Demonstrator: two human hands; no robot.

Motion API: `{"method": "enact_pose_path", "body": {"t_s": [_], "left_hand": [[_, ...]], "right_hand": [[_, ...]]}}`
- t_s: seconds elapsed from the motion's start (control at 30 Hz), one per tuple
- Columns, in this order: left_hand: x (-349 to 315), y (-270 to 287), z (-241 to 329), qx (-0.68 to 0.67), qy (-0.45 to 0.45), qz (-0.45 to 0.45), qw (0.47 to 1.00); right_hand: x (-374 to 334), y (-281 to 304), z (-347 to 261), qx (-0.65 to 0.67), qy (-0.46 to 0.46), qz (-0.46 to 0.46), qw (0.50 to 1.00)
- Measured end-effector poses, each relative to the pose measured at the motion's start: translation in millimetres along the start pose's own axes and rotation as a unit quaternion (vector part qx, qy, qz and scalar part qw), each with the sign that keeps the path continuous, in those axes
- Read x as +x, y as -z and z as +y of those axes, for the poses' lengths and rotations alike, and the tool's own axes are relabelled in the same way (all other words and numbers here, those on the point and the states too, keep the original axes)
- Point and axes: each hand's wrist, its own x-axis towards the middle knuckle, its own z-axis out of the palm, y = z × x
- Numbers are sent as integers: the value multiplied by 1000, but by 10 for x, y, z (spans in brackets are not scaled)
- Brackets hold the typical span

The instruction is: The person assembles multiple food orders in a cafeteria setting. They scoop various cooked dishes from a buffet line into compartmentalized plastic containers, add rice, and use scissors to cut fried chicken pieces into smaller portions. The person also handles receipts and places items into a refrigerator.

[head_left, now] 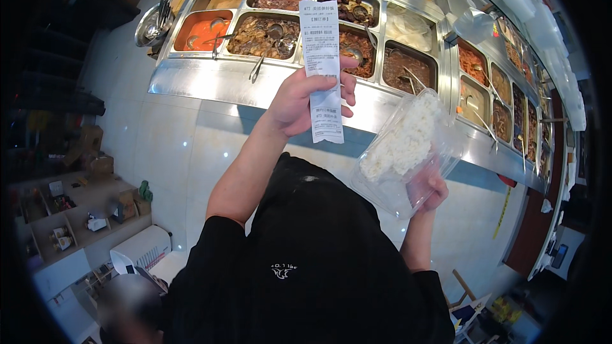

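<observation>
A long white paper receipt (pixel 324 57) is pinched in my left hand (pixel 306 99), the thumb lying on its front and the fingers behind it. Held upright, it covers part of the food pans beyond. In my right hand (pixel 435 192) is a clear plastic takeout container (pixel 400 200), gripped at its near right side and tilted. White rice (pixel 398 146) fills one side of it; the near part shows bare plastic. Both hands are in front of the steel counter, above the floor, and apart from each other.
A steel serving counter (pixel 210 79) runs across the far side, with several food pans. Ladles rest in the pans, and tongs (pixel 257 69) lie at the front edge. A metal bowl of utensils (pixel 153 25) stands far left. Another person (pixel 131 302) is at lower left, near shelves (pixel 64 223).
</observation>
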Motion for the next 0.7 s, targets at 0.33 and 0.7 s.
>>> {"method": "enact_pose_path", "body": {"t_s": [0.33, 0.7], "left_hand": [[-45, -34, -144, -2, -9, 26, 1000], [-556, 344, -1127, -167, 134, 154, 965]], "right_hand": [[59, 44, -106, -13, -31, -29, 999], [623, 25, 424, -103, -214, -80, 968]]}}
